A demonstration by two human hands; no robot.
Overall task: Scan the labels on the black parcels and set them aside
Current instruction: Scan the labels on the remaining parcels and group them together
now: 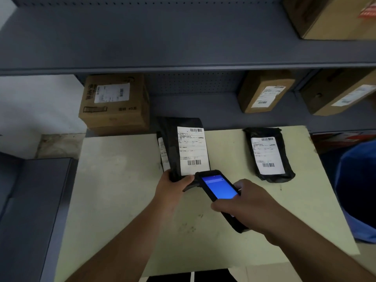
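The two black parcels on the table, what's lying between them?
Nothing: the head view shows bare table between the held parcel and the other parcel.

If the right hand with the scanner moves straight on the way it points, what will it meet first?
Probably the white label on the black parcel that the left hand holds up. The handheld scanner in the right hand already nearly overlaps the label's lower edge; depth is unclear.

left hand [173,190]: bare, no glove, no ring | right hand [247,206]: bare, no glove | forearms: bare, no sleeves, no watch in view
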